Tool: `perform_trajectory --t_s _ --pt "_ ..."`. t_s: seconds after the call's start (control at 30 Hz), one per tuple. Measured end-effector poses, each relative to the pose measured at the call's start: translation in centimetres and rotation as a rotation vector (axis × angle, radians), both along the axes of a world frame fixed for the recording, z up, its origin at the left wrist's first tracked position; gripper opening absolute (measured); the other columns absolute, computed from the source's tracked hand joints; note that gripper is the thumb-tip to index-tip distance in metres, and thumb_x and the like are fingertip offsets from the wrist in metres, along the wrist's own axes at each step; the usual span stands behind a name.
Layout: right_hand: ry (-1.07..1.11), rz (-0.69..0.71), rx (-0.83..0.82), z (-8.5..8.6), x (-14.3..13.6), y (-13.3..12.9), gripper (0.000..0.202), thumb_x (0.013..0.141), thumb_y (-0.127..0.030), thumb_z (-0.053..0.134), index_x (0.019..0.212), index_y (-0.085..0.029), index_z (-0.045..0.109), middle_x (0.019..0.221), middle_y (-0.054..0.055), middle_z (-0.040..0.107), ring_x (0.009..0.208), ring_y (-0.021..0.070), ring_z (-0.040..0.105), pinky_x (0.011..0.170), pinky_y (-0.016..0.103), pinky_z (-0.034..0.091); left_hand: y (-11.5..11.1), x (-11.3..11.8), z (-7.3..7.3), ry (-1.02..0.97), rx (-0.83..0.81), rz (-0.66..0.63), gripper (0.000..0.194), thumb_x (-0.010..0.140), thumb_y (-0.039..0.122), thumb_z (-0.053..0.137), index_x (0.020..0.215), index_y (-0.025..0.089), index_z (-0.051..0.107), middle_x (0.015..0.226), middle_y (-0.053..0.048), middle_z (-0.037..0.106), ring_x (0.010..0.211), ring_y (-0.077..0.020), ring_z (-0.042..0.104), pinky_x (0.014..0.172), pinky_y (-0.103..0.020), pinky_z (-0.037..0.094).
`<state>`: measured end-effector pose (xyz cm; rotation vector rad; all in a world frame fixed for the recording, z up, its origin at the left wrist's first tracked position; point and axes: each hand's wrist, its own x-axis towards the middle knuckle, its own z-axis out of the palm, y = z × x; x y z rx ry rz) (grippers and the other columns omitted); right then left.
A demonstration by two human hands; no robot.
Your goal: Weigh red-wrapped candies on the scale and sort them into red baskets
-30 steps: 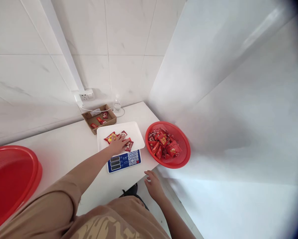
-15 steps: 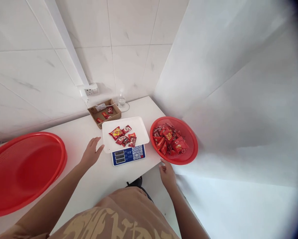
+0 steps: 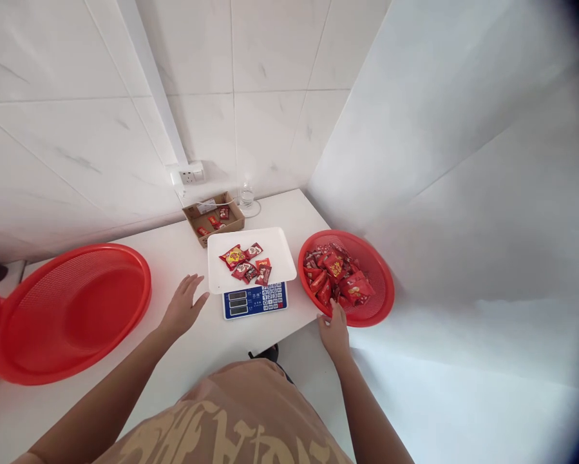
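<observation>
Left of the white-and-blue electronic scale, the left hand hung empty, fingers spread, while right of it the right hand, its grip impossible to tell, lay at the round red plastic basket, whose glossy red packets likely wanted a light pinch.

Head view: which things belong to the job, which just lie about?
In use, apparently:
scale and white tray
packets on the tray
packet-filled red basket, right hand at its rim

Possibly just lying about:
clear container
cardboard box
red baskets at left
</observation>
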<state>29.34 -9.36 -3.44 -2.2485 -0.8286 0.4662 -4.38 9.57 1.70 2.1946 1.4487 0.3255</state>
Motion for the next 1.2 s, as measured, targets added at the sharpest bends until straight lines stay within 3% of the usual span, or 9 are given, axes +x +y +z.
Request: perform_trajectory --t_s 0.17,0.33,0.53,0.67,0.8,0.9,1.07,1.2 --pt "0.015 0.073 -0.153 -1.7 0.2 -1.2 0.063 0.077 -0.034 0.045 0.138 -0.021 0.034 0.142 0.016 0.033 0.094 0.0233 0.062 0.085 0.040 0.048 0.2 1.8 -0.3 0.019 0.001 -0.068 0.048 0.086 0.045 0.036 0.125 0.020 0.048 0.138 -0.011 0.045 0.135 -0.0262 0.028 0.109 -0.044 0.029" --pt "-0.008 0.121 -0.257 -2.3 0.4 -1.5 0.064 0.078 -0.031 0.043 0.141 -0.023 0.029 0.148 0.013 0.024 0.111 0.0266 0.056 0.087 0.040 0.046 1.2 5.4 -0.2 0.114 -0.058 -0.162 0.043 0.087 0.038 0.035 0.121 0.020 0.053 0.128 -0.010 0.054 0.125 -0.0254 0.040 0.105 -0.040 0.034" --pt "-0.006 0.144 -0.306 -2.0 0.7 -1.4 0.063 0.079 -0.028 0.042 0.140 -0.023 0.030 0.148 0.013 0.024 0.109 0.0254 0.058 0.083 0.037 0.047 3.2 10.4 -0.7 0.145 -0.101 -0.193 0.039 0.083 0.035 0.045 0.119 0.022 0.055 0.121 -0.011 0.057 0.120 -0.0295 0.044 0.097 -0.042 0.039" --pt "-0.036 0.144 -0.290 -1.8 0.8 -1.6 0.063 0.078 -0.026 0.045 0.140 -0.028 0.032 0.147 0.010 0.029 0.101 0.0223 0.062 0.078 0.033 0.048 3.6 11.5 -1.1 0.123 -0.156 -0.147 0.035 0.078 0.025 0.052 0.112 0.023 0.056 0.118 -0.011 0.056 0.115 -0.0303 0.049 0.090 -0.042 0.042" --pt "-0.032 0.152 -0.318 -1.7 0.8 -1.7 0.065 0.079 -0.024 0.045 0.141 -0.029 0.028 0.148 0.009 0.028 0.099 0.0211 0.062 0.080 0.032 0.047 3.8 10.6 -0.9 0.020 -0.238 -0.047 0.032 0.078 0.016 0.046 0.108 0.020 0.057 0.116 -0.012 0.057 0.111 -0.0289 0.052 0.092 -0.042 0.040" --pt "-0.024 0.160 -0.356 -1.6 0.8 -1.6 0.069 0.078 -0.022 0.046 0.143 -0.029 0.023 0.149 0.008 0.024 0.106 0.0209 0.059 0.084 0.031 0.046 3.7 8.9 -0.3 -0.099 -0.321 0.075 0.028 0.077 0.017 0.047 0.103 0.020 0.056 0.111 -0.011 0.060 0.109 -0.0293 0.053 0.094 -0.045 0.039" --pt "-0.024 0.183 -0.371 -1.8 1.0 -1.6 0.071 0.079 -0.021 0.045 0.144 -0.029 0.018 0.149 0.007 0.022 0.113 0.0218 0.054 0.086 0.032 0.045 2.1 5.0 0.7 -0.389 -0.613 0.213 0.014 0.071 0.022 0.051 0.083 0.019 0.056 0.083 -0.006 0.066 0.084 -0.0223 0.064 0.079 -0.040 0.051" --pt "-0.007 0.174 -0.357 -1.8 0.9 -1.6 0.069 0.079 -0.023 0.045 0.143 -0.029 0.020 0.149 0.007 0.022 0.111 0.0216 0.055 0.084 0.032 0.046 0.3 2.7 0.9 -0.701 -0.823 0.303 0.002 0.065 0.018 0.053 0.066 0.019 0.052 0.068 -0.002 0.060 0.074 -0.0176 0.064 0.079 -0.037 0.053"
